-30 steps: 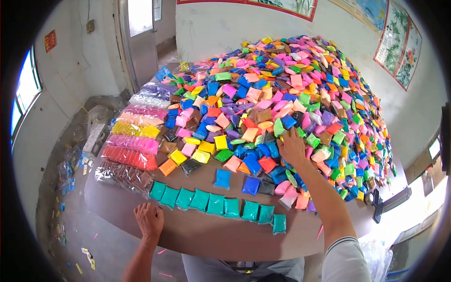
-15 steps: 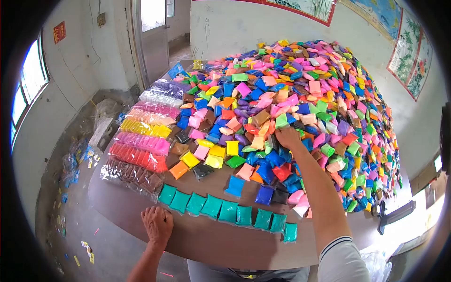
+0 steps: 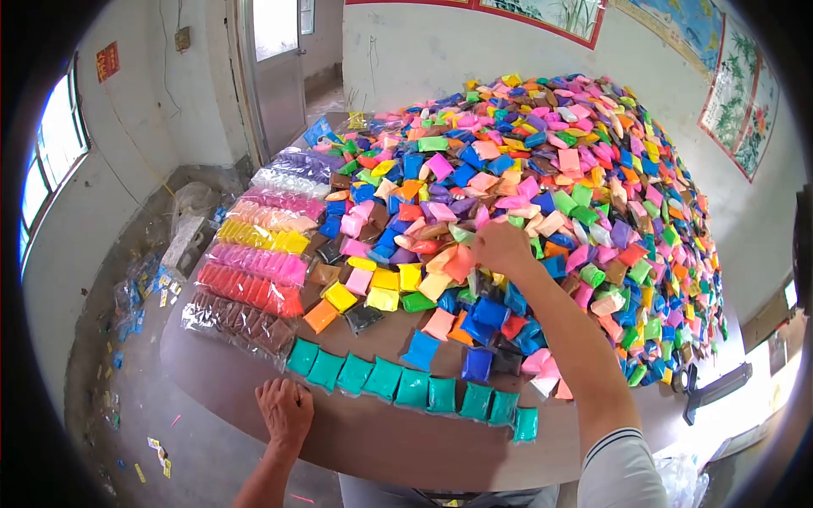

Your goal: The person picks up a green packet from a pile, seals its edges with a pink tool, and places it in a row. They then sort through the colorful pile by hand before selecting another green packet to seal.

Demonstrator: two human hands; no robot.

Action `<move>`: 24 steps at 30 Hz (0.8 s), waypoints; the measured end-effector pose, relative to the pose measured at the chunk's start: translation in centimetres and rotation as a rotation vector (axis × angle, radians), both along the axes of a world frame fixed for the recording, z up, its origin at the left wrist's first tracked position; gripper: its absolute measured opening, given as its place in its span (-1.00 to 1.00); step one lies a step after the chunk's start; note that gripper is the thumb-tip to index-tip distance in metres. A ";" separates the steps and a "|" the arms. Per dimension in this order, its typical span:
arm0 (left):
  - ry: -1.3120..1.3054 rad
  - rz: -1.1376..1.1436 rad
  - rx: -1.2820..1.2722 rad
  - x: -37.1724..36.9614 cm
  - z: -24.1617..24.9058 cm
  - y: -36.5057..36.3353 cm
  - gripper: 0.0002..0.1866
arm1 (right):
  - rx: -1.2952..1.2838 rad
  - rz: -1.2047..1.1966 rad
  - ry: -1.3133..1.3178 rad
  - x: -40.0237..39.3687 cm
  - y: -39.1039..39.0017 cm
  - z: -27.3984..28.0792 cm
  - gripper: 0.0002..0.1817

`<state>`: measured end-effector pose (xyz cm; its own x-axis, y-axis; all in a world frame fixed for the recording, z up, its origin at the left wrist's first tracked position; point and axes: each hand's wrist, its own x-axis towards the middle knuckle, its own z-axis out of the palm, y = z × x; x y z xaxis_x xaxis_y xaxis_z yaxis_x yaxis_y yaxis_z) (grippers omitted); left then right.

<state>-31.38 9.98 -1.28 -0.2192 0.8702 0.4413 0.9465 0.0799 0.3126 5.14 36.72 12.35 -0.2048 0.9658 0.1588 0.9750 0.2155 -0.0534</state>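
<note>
My right hand (image 3: 505, 248) reaches into the front of a big heap of small coloured packets (image 3: 559, 152), its fingers curled down among them. Just left of its fingertips lies an orange packet (image 3: 460, 263), with peach and light green ones close by; what the fingers grip is hidden. My left hand (image 3: 285, 412) rests at the table's near edge, fingers curled in and holding nothing. Just beyond it, a slanting row of teal packets (image 3: 412, 386) runs along the front of the table.
At the table's left, clear bags of packets lie in colour rows: brown (image 3: 233, 322), red (image 3: 250, 286), pink (image 3: 258, 262), yellow (image 3: 264, 236) and others. A blue packet (image 3: 421, 349) lies between heap and teal row. A dark clamp-like bracket (image 3: 716, 389) sits at the right edge.
My right hand has shifted a little left within the heap, and the orange and peach packets beside it have been pushed about. My left hand has hardly moved.
</note>
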 end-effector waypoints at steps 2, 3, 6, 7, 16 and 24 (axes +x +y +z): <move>0.001 0.005 -0.013 0.0 0.0 0.0 -0.81 | 0.146 0.001 0.097 -1.5 0.4 1.4 -0.74; 0.003 0.007 -0.020 0.0 0.1 0.0 -0.80 | 0.191 0.048 0.230 -1.9 1.1 1.3 -0.79; 0.013 0.031 -0.012 0.2 0.0 0.1 -0.78 | 0.560 0.293 0.326 -2.1 5.6 -0.5 -0.71; 0.014 0.035 -0.029 0.3 0.1 0.1 -0.78 | 0.360 0.226 0.285 -2.0 7.2 -0.4 -0.45; 0.034 0.031 -0.091 -0.1 0.0 0.1 -0.77 | 0.078 -0.037 0.172 -4.5 15.5 -2.6 -0.21; 0.030 0.027 -0.076 0.1 0.0 0.2 -0.75 | -0.055 0.251 -0.038 -6.5 15.1 -5.3 -0.56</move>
